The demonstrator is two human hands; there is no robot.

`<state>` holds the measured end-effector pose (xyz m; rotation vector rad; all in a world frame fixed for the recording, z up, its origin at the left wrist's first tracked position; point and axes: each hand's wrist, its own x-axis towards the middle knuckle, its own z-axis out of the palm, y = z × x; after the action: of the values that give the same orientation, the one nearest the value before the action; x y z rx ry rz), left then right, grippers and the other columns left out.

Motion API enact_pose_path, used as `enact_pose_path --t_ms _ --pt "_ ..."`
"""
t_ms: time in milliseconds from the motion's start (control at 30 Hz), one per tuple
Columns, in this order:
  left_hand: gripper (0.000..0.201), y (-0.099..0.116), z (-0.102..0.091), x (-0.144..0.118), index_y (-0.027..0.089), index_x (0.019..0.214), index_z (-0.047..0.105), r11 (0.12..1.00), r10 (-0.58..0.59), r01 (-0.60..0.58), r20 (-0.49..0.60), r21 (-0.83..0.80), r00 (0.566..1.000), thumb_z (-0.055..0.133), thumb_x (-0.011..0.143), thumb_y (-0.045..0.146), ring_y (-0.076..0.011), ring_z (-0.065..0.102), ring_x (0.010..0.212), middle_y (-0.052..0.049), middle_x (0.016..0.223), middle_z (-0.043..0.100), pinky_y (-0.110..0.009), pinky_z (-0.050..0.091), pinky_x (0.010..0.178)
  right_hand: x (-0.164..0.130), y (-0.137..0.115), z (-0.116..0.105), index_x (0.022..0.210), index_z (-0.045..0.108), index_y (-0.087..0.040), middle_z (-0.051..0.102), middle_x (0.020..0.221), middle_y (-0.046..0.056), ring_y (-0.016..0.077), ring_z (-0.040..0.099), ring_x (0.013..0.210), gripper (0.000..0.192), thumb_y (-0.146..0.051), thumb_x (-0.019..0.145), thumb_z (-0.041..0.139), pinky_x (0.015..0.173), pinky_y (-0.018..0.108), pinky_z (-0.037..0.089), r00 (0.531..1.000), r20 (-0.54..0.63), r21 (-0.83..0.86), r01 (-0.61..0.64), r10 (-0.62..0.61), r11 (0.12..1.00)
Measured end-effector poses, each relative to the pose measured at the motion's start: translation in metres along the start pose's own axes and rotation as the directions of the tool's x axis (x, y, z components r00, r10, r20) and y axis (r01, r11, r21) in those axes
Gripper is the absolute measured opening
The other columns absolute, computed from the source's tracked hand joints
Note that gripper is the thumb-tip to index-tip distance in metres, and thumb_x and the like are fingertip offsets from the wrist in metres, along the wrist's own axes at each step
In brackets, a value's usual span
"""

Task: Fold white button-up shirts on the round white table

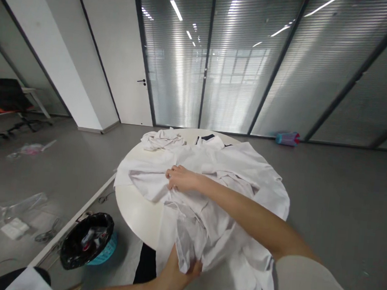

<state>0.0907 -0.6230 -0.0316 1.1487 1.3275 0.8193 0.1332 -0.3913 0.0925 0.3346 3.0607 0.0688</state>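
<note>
1 black-lined waste bin stands on the floor at 8 o'clock of 1 round white table. Left hand, at 6 o'clock, pinches the white garment hem. Right hand, table centre, grips its fabric. 1 crumpled white cloth lies at 11 o'clock.
</note>
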Motion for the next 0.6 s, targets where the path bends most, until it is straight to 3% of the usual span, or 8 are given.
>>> enact_pose_path --t_ms 133,233,300,400,433,467,533,600 --pt "0.084 0.001 -0.031 0.009 0.033 0.135 0.056 0.995 0.091 -0.084 -0.174 0.045 0.980 0.070 0.056 0.060 -0.0421 0.042 0.136 -0.020 0.138 0.054 -0.051 0.033 0.114 -0.002 0.013 -0.015 0.088 0.077 -0.024 0.066 0.114 0.003 0.0255 0.050 0.109 0.015 -0.016 0.083 0.065 0.093 0.038 0.038 0.973 -0.192 -0.021 -0.134 0.128 0.991" --pt "0.048 0.029 -0.084 0.021 0.030 0.106 0.069 0.967 0.241 -0.199 -0.311 0.162 0.919 0.066 0.060 0.046 -0.0441 0.058 0.115 -0.016 0.113 0.069 -0.057 0.044 0.103 -0.027 0.040 -0.047 0.099 0.076 -0.023 0.068 0.110 0.005 0.0250 0.051 0.106 0.022 -0.019 0.091 0.056 0.095 0.041 0.036 0.864 -0.382 0.025 -0.346 0.328 0.938" --pt "0.034 0.061 -0.125 0.033 0.024 0.093 0.069 0.942 0.335 -0.270 -0.496 0.200 0.801 0.066 0.062 0.037 -0.0398 0.065 0.095 -0.012 0.093 0.071 -0.056 0.052 0.088 -0.054 0.057 -0.073 0.108 0.074 -0.020 0.066 0.112 0.008 0.0263 0.051 0.107 0.028 -0.022 0.095 0.050 0.095 0.043 0.035 0.721 -0.521 0.085 -0.489 0.457 0.868" --pt "0.035 0.115 -0.173 0.057 0.018 0.095 0.064 0.847 0.464 -0.507 -0.682 0.157 0.565 0.065 0.061 0.027 -0.0282 0.066 0.086 -0.008 0.093 0.071 -0.042 0.054 0.079 -0.098 0.063 -0.102 0.099 0.076 -0.020 0.065 0.104 0.009 0.0283 0.051 0.106 0.024 -0.031 0.091 0.056 0.095 0.044 0.035 0.350 -0.750 0.205 -0.683 0.561 0.701" --pt "0.036 0.130 -0.182 0.066 0.017 0.096 0.063 0.796 0.510 -0.586 -0.691 0.153 0.512 0.064 0.061 0.025 -0.0251 0.066 0.086 -0.007 0.093 0.071 -0.037 0.053 0.077 -0.111 0.059 -0.106 0.092 0.076 -0.020 0.064 0.104 0.010 0.0299 0.050 0.107 0.023 -0.033 0.089 0.058 0.095 0.045 0.035 0.264 -0.786 0.216 -0.730 0.558 0.649" --pt "0.035 0.143 -0.188 0.076 0.016 0.096 0.062 0.752 0.548 -0.642 -0.682 0.150 0.484 0.062 0.061 0.024 -0.0223 0.065 0.085 -0.006 0.093 0.071 -0.032 0.052 0.076 -0.123 0.053 -0.107 0.085 0.076 -0.019 0.064 0.104 0.011 0.0318 0.050 0.108 0.023 -0.036 0.088 0.059 0.095 0.046 0.034 0.233 -0.796 0.199 -0.770 0.558 0.606" --pt "0.034 0.160 -0.193 0.096 0.015 0.095 0.062 0.700 0.610 -0.699 -0.629 0.145 0.481 0.059 0.062 0.021 -0.0182 0.063 0.082 -0.004 0.091 0.070 -0.026 0.049 0.072 -0.140 0.038 -0.101 0.067 0.072 -0.018 0.066 0.098 0.014 0.0340 0.053 0.105 0.031 -0.040 0.086 0.062 0.093 0.048 0.036 0.308 -0.715 0.121 -0.829 0.627 0.546" --pt "0.032 0.163 -0.191 0.116 0.014 0.091 0.063 0.703 0.641 -0.693 -0.564 0.158 0.521 0.055 0.061 0.020 -0.0156 0.061 0.076 -0.002 0.084 0.068 -0.022 0.045 0.067 -0.150 0.027 -0.087 0.055 0.066 -0.018 0.067 0.083 0.014 0.0329 0.059 0.093 0.040 -0.045 0.083 0.067 0.088 0.047 0.039 0.481 -0.467 0.031 -0.830 0.742 0.557"
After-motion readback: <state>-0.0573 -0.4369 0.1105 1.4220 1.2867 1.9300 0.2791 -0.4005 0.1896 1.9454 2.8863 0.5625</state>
